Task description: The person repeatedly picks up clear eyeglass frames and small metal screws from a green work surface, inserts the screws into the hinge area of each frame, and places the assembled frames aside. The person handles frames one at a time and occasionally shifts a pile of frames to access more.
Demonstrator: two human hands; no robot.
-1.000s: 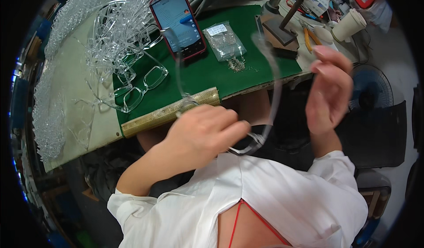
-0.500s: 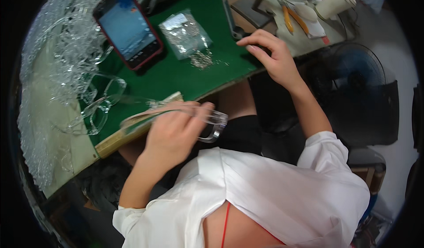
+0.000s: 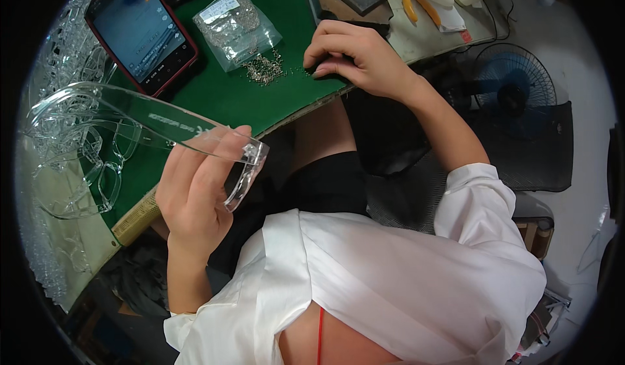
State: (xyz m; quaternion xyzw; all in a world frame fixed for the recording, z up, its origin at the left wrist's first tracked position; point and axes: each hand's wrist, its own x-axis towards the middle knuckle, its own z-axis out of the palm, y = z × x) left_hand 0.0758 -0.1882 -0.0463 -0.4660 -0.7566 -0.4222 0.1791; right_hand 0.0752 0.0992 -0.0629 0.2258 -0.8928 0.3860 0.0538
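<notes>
On the green counter [image 3: 215, 98] my right hand [image 3: 355, 56] pinches tiny screws [image 3: 263, 71], while my left hand [image 3: 195, 192] closes its fingers on clear safety glasses [image 3: 130, 114], lifted for fitting.

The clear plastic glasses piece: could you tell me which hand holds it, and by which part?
The left hand grips the clear glasses piece near its hinge end.

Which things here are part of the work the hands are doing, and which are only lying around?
In use:
- clear safety glasses, held in the left hand
- small metal screws loose on the green mat, right hand reaching among them
- bag of screws

Lying about:
- phone
- orange-handled pliers
- fan
- pile of clear frames
</notes>
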